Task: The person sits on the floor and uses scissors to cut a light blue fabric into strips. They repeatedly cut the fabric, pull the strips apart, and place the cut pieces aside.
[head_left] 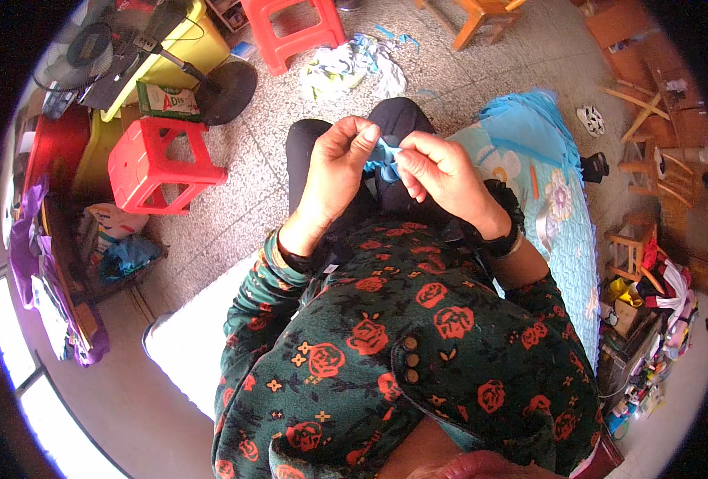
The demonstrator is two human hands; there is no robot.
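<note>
My left hand (343, 170) and my right hand (446, 176) are raised close together above my knees. Between them is a small piece of blue fabric (388, 170), bunched and looped. My left thumb and forefinger pinch its left side, while my right fingertips grip it from the right. The fingers hide part of the fabric. To the right of my legs, sheer blue fabric (524, 129) lies in a heap on a light-blue floral quilt (569, 275). A thin orange stick-like object (534, 182) and a shiny pale curved object (543, 227) also rest on the quilt.
Crumpled pale cloth (351, 69) lies on the speckled floor ahead. Red plastic stools (156, 164) stand left and ahead. A pedestal fan's round base (227, 90) is beside a green-and-white box (168, 102). Wooden chairs (659, 173) and piled clutter (641, 323) line the right.
</note>
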